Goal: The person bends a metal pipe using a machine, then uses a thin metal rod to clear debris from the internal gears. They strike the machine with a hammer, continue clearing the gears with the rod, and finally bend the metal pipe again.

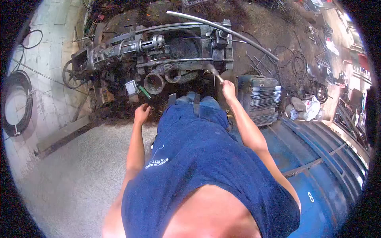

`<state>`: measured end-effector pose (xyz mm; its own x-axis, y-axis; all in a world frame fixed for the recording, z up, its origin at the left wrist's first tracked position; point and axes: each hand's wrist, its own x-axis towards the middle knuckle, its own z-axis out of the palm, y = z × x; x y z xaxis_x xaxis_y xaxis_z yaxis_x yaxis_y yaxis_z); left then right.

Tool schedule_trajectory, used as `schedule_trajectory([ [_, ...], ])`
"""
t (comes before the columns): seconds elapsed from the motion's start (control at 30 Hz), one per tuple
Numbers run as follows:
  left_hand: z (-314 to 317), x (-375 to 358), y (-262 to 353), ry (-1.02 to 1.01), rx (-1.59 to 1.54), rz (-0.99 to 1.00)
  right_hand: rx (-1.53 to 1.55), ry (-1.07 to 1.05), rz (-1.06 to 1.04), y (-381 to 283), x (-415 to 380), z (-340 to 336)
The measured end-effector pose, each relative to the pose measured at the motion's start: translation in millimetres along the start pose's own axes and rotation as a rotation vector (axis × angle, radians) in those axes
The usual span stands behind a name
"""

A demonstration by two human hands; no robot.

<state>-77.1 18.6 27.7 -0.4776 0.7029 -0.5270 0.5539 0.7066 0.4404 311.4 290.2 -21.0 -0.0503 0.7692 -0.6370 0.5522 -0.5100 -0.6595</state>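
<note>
My right hand (228, 90) grips the light handle of a hammer (216, 74), whose grey head is blurred by motion. The head is close to the near right part of a dark, greasy metal machine frame (178, 61). Lower on the left, my left hand (141, 114) hangs with its fingers curled in and nothing visible in them. Just beyond that hand are a small whitish box (131, 87) and a green strip (144, 92). Two round metal rings, a larger ring (154, 83) and a smaller ring (173, 75), sit at the machine's near side.
A long metal pipe (242, 37) lies slanted across the machine's far right. Right of my right arm is a stack of thin metal rods (265, 97). Blue metal panels (313, 158) cover the lower right. Coiled black hose (18, 103) rests at far left, near a hand wheel (72, 74).
</note>
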Motion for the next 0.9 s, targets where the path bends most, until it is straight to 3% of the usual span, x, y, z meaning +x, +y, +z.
schedule_trajectory([
  [0.07, -1.7, -1.8, 2.5, 0.002, 0.036, 0.024, 0.671, -0.141, 0.234, 37.3, 22.1, 11.1],
  [0.1, -3.2, -1.8, 3.5, -0.008, 0.040, 0.022, 0.678, -0.141, 0.237, 37.0, 28.7, 15.0],
  [0.17, -7.0, -4.8, 12.1, -0.016, 0.052, 0.013, 0.778, 0.118, 0.320, 30.6, 38.9, 33.7],
  [0.2, -13.9, -7.3, 20.9, -0.032, 0.069, -0.013, 0.755, 0.151, 0.350, 15.7, 43.0, 36.3],
  [0.3, -24.0, -14.4, 36.5, -0.015, 0.107, -0.032, 0.928, 0.470, 0.301, 43.2, 121.4, 87.0],
  [0.33, -26.2, -17.9, 41.4, 0.015, 0.103, -0.013, 0.934, 0.465, 0.308, 28.0, 114.8, 84.5],
  [0.4, -27.5, -25.9, 49.6, 0.050, 0.102, 0.000, 0.588, 0.644, 0.463, -29.7, 88.2, 67.4],
  [0.43, -27.7, -29.3, 54.0, 0.067, 0.110, 0.005, 0.591, 0.636, 0.464, -35.7, 77.6, 70.0],
  [0.5, -24.8, -30.2, 58.2, 0.094, 0.113, 0.013, 0.137, 0.604, 0.636, -41.4, 58.4, 71.6],
  [0.57, -14.8, -31.7, 56.0, 0.090, 0.074, 0.001, 0.083, 0.473, 0.671, -34.7, 47.1, 82.5],
  [0.67, -8.1, -36.2, 68.7, 0.096, 0.076, 0.066, 0.251, 0.364, 0.642, 21.9, 71.8, 109.6],
  [0.73, -1.3, -39.5, 76.1, 0.115, 0.069, 0.042, 0.165, 0.169, 0.309, 57.6, 85.3, 114.1],
  [0.77, 0.7, -38.6, 79.8, 0.125, 0.068, 0.037, 0.160, 0.161, 0.301, 59.9, 82.2, 105.1],
  [0.83, 9.3, -36.5, 82.0, 0.143, 0.057, 0.025, 0.041, -0.118, -0.005, 23.3, 29.1, 53.6],
  [0.87, 10.3, -37.6, 92.8, 0.129, 0.024, 0.015, 0.085, -0.139, -0.127, 31.8, 20.2, 43.4],
  [0.9, 13.9, -38.1, 100.4, 0.113, -0.013, 0.005, -0.091, -0.108, -0.211, 58.3, 31.0, 39.2],
])
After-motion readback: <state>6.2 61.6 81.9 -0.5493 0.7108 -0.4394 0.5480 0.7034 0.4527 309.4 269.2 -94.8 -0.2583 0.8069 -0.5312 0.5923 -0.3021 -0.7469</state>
